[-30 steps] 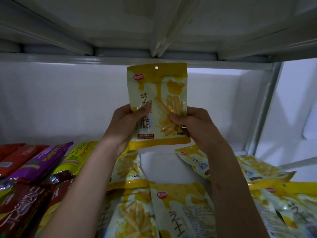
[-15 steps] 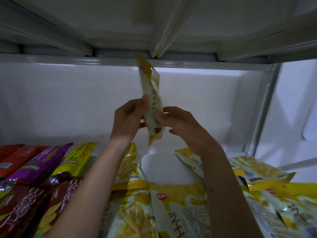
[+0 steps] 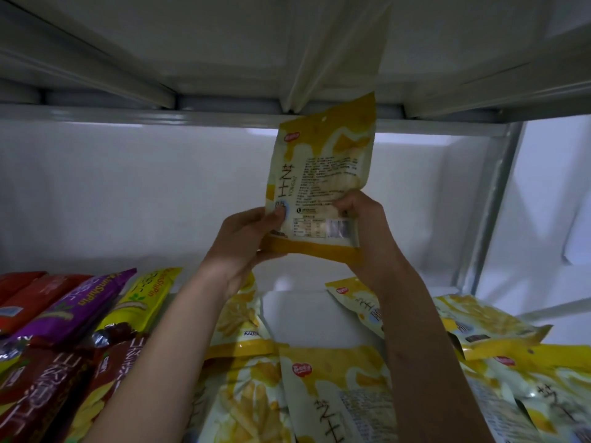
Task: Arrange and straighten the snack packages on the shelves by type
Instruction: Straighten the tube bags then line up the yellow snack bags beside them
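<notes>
- A yellow pouch (image 3: pixel 319 183) is held upright in mid-air by both hands, above the shelf (image 3: pixel 303 318) and just under the shelf above (image 3: pixel 224 43).
- The pouch is turned so that its printed back panel, with small text and a barcode, is shown to the camera; its top edge is tilted slightly to the right.
- The pouch's lower left edge is gripped by the left hand (image 3: pixel 246 241), with the thumb pressed on the face and the fingers curled behind.
- The pouch's lower right edge is pinched by the right hand (image 3: pixel 361 215), with the fingers curled over the edge.
- Below the pouch, more yellow packs (image 3: pixel 335 394) of the same kind are seen lying flat and overlapping on the shelf, some face up and some back up.
- A bare white patch of shelf is left directly under the pouch, between those packs.
- Below and to the left of the pouch, long packs are laid side by side at a slant: a yellow-green one (image 3: pixel 144 302), a purple one (image 3: pixel 73 308) and red ones (image 3: pixel 32 295), with dark red packs (image 3: pixel 41 388) nearer the camera.
- A grey upright post (image 3: pixel 492 203) is seen to the right of the pouch, against the white back wall (image 3: pixel 128 193).
</notes>
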The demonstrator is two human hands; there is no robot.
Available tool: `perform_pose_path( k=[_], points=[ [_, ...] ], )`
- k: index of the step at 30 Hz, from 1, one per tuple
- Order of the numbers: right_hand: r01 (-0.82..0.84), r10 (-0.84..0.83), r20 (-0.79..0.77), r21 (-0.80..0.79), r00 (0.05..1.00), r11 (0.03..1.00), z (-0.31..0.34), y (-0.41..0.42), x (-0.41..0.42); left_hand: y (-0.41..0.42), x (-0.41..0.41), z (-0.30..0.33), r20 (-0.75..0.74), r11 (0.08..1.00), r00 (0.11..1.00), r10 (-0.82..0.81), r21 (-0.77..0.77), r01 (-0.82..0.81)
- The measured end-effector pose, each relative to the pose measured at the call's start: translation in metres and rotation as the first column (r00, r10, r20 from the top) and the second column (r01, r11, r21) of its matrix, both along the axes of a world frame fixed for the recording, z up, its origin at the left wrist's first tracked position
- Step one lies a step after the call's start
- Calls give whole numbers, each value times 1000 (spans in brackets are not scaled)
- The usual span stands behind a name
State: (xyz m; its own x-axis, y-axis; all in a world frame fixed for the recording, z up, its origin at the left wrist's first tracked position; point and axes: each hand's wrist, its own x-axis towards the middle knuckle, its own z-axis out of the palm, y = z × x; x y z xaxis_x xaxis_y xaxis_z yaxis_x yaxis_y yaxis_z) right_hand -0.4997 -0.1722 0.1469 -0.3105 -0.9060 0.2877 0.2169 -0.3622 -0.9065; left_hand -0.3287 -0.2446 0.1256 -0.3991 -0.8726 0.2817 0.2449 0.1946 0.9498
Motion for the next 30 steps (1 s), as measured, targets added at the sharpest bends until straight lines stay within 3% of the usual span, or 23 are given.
perform_pose_path(
  k=[8,14,24,30],
  points=[
    [77,-81,-213,-28,974,997,-8,7,-7,4,3,9,-158,999,986,45,22,-42],
    [36,-41,-210,-29,977,999,-5,12,-2,8,8,14,-166,990,978,-128,31,134],
    [113,-119,-276,-38,954,993,-7,8,-4,8,7,11,-152,992,980,-125,-11,125],
    [153,-148,-239,3,960,988,-5,7,-1,13,4,14,-140,990,980,-142,-41,138]
  ],
)
